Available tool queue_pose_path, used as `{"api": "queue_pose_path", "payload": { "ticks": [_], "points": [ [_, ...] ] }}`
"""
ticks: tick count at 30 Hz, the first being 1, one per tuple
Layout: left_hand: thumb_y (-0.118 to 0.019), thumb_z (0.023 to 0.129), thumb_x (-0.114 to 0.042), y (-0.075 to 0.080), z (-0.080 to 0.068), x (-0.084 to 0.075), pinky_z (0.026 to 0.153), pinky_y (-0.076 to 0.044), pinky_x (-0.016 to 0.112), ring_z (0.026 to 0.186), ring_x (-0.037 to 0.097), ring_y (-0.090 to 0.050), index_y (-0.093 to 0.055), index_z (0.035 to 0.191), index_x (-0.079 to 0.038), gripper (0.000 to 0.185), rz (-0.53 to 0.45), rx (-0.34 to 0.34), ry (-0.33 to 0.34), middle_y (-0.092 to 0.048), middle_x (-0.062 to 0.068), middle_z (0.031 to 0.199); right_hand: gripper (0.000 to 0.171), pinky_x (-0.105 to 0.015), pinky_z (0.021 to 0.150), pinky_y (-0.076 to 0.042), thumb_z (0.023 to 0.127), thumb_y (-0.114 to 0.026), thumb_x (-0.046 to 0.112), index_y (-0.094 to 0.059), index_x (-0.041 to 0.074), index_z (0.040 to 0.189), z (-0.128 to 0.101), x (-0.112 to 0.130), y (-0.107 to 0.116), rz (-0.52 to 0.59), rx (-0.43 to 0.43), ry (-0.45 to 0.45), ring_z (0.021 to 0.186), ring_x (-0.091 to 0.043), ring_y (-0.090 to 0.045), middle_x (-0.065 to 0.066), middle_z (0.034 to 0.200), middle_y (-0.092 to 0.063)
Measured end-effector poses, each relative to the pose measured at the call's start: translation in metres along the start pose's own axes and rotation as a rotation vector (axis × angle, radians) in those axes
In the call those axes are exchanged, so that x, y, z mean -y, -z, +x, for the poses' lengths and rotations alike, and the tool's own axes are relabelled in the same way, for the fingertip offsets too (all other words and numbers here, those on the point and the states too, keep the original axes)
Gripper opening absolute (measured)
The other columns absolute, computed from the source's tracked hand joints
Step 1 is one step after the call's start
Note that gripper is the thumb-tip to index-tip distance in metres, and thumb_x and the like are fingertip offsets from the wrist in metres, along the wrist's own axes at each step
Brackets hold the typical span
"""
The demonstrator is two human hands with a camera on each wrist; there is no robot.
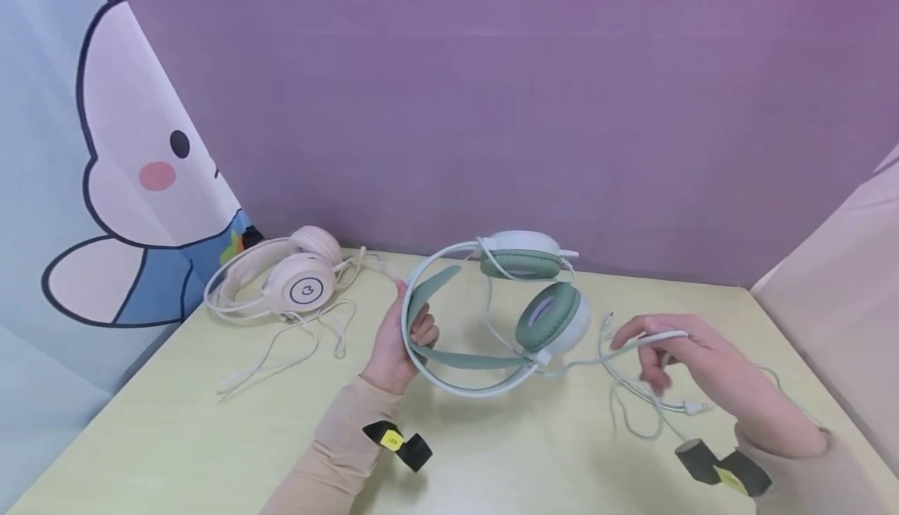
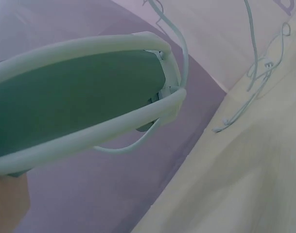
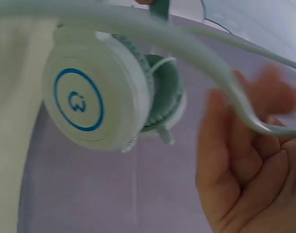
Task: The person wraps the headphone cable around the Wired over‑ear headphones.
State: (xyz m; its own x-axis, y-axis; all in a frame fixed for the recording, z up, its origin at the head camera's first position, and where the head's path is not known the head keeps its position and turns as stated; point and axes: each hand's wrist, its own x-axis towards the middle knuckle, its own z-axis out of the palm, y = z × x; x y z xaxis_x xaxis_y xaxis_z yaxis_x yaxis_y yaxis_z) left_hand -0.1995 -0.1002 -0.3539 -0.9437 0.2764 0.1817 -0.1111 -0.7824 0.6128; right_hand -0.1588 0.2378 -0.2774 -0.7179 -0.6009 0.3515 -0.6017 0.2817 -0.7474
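both hands [image 1: 393, 351] on green headset [image 1: 506, 320], fingers [image 1: 424, 333] round headband

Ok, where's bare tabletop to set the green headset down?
Bare table lies along the near-left edge, below the pink headset's cable, and between the two forearms. It is crowded by the right hand, where the green headset's cable loops.
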Motion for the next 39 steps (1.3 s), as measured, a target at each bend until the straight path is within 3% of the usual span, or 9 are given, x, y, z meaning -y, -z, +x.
{"api": "queue_pose_path", "payload": {
  "ticks": [1, 3, 8, 10, 12, 17, 20, 24, 39],
  "points": [
    [-0.014, 0.1, -0.045, 0.0, 0.0, 0.0, 0.042, -0.029, 0.011, 0.039, -0.001, -0.04, -0.059, 0.071, -0.02, 0.059, 0.002, 0.0, -0.002, -0.042, -0.013, 0.048, 0.043, -0.022, 0.05, -0.041, 0.094, -0.028, -0.012, -0.064, 0.009, 0.097, 0.002, -0.001, 0.003, 0.02, 0.063, 0.003, 0.046, -0.014, -0.043, -0.001, 0.053, -0.043],
    [-0.018, 0.099, -0.047, 0.001, 0.001, 0.001, 0.042, -0.029, 0.011, 0.039, -0.002, -0.041, -0.059, 0.07, -0.02, 0.057, 0.01, 0.002, -0.007, -0.043, -0.013, 0.048, 0.039, -0.021, 0.046, -0.036, 0.093, -0.033, -0.008, -0.065, 0.015, 0.097, 0.004, -0.001, 0.006, -0.057, 0.093, -0.025, 0.044, -0.011, -0.037, 0.0, 0.052, -0.037],
    [-0.027, 0.097, -0.05, 0.006, 0.002, 0.004, 0.042, -0.028, 0.012, 0.039, -0.002, -0.039, -0.06, 0.071, -0.021, 0.051, 0.078, 0.011, -0.033, -0.045, -0.014, 0.048, 0.014, -0.019, 0.049, -0.034, 0.088, -0.062, 0.016, -0.063, 0.028, 0.08, 0.013, 0.018, 0.005, -0.449, -0.014, -0.183, 0.051, 0.003, -0.038, 0.015, 0.057, -0.041],
    [-0.028, 0.096, -0.051, 0.007, 0.002, 0.006, 0.042, -0.025, 0.014, 0.039, -0.002, -0.037, -0.06, 0.07, -0.021, 0.05, 0.114, 0.016, -0.041, -0.045, -0.015, 0.047, 0.01, -0.018, 0.047, -0.032, 0.082, -0.071, 0.026, -0.062, 0.029, 0.078, 0.017, 0.028, 0.004, -0.576, -0.049, -0.187, 0.048, 0.005, -0.032, 0.018, 0.054, -0.033],
    [-0.03, 0.096, -0.051, 0.008, 0.003, 0.008, 0.042, -0.024, 0.014, 0.039, -0.002, -0.036, -0.06, 0.07, -0.021, 0.05, 0.143, 0.023, -0.046, -0.046, -0.015, 0.047, 0.018, -0.018, 0.044, -0.027, 0.072, -0.079, 0.034, -0.062, 0.029, 0.074, 0.022, 0.037, 0.003, -0.701, -0.09, -0.132, 0.045, 0.005, -0.023, 0.018, 0.052, -0.023],
    [-0.032, 0.096, -0.051, 0.01, 0.003, 0.01, 0.042, -0.027, 0.013, 0.039, -0.002, -0.037, -0.064, 0.077, -0.023, 0.047, 0.206, 0.036, -0.05, -0.046, -0.017, 0.046, 0.028, -0.016, 0.044, -0.023, 0.056, -0.083, 0.029, -0.063, 0.023, 0.075, 0.039, 0.05, 0.014, -0.929, -0.122, 0.151, 0.048, 0.007, -0.02, 0.02, 0.053, -0.028],
    [-0.032, 0.097, -0.05, 0.01, 0.003, 0.01, 0.042, -0.029, 0.013, 0.04, -0.003, -0.039, -0.066, 0.08, -0.024, 0.046, 0.228, 0.048, -0.041, -0.046, -0.017, 0.047, 0.026, -0.016, 0.044, -0.022, 0.053, -0.08, 0.025, -0.062, 0.023, 0.073, 0.049, 0.054, 0.023, -0.963, -0.101, 0.243, 0.049, 0.008, -0.02, 0.022, 0.053, -0.03],
    [-0.033, 0.097, -0.05, 0.01, 0.002, 0.01, 0.042, -0.029, 0.014, 0.04, -0.003, -0.04, -0.066, 0.077, -0.024, 0.046, 0.241, 0.087, -0.011, -0.047, -0.017, 0.046, 0.026, -0.017, 0.044, -0.021, 0.054, -0.08, 0.025, -0.06, 0.026, 0.069, 0.061, 0.057, 0.03, -0.973, -0.075, 0.28, 0.049, 0.007, -0.019, 0.023, 0.051, -0.026],
    [-0.039, 0.093, -0.054, -0.003, -0.005, 0.009, 0.042, -0.028, 0.014, 0.04, -0.003, -0.038, -0.059, 0.074, -0.026, 0.04, 0.401, 0.259, 0.069, -0.046, -0.018, 0.047, 0.023, -0.023, 0.046, -0.032, 0.064, -0.08, 0.033, -0.059, 0.023, 0.065, 0.1, 0.075, 0.016, -0.974, 0.158, 0.134, 0.047, -0.002, -0.032, 0.015, 0.05, -0.037]
  ]
}}
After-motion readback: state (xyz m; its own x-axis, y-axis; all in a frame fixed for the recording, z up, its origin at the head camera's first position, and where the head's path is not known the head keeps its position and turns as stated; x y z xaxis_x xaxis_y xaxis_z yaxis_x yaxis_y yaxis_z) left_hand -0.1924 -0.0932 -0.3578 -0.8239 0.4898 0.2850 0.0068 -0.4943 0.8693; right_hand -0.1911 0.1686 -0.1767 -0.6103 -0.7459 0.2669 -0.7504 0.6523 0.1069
